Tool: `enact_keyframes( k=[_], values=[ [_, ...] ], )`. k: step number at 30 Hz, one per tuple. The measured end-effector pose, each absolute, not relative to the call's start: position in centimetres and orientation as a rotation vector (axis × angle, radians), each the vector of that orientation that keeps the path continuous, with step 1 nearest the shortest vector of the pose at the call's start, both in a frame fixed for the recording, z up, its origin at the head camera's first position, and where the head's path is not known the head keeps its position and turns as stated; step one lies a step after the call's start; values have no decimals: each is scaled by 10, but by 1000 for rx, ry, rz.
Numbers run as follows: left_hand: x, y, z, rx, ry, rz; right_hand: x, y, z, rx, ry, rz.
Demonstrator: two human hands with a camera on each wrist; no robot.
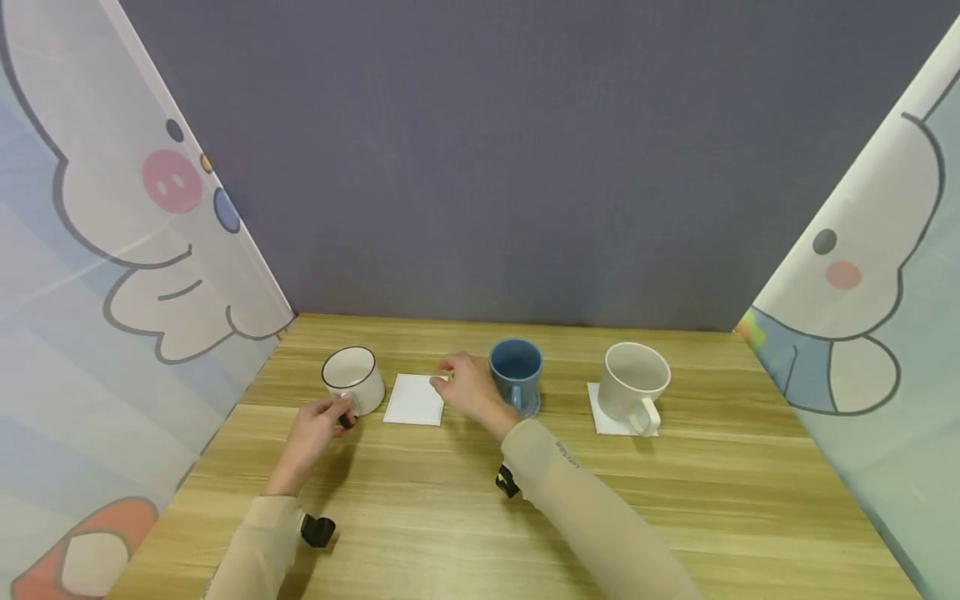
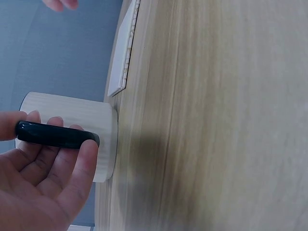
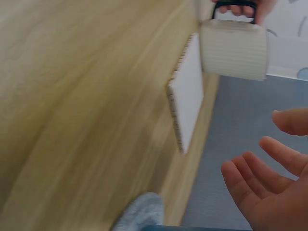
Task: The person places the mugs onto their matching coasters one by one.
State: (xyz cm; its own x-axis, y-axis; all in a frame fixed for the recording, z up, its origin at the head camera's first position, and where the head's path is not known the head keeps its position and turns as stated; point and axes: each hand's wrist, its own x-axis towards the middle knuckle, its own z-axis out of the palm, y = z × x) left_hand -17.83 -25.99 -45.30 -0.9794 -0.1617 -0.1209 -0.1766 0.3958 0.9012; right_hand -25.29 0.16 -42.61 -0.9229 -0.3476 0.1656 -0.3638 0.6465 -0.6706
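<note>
My left hand (image 1: 310, 429) grips the black handle (image 2: 55, 134) of a white mug (image 1: 363, 394) with a dark rim, at the left of the table. To the right of this mug lies a white square coaster (image 1: 415, 400) with nothing on top. Over that coaster's right edge hovers my right hand (image 1: 471, 388), its fingers loosely bent and holding nothing in the right wrist view. Beside the right hand stands a blue mug (image 1: 516, 367) on a round grey coaster (image 1: 533, 407), partly hidden by the wrist.
Farther right, a cream mug (image 1: 628, 387) sits on another white square coaster (image 1: 604, 422). A dark grey panel (image 1: 510, 167) rises behind the wooden table (image 1: 420, 517). Cartoon-printed sheets (image 1: 67, 333) close off both sides.
</note>
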Motion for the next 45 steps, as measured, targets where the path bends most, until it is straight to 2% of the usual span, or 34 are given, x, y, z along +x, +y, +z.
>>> enact_keyframes(
  k=[18,30,45],
  values=[
    [-178,-258,-452,-316,2631,1685,-249,-6,-455,806,-3083,627],
    [-178,-257,-452,-324,2612,1706,-253,-6,-464,869,-3066,480],
    [-179,-261,-453,-314,2553,1752,-256,-5,-467,862,-3074,550]
  ],
)
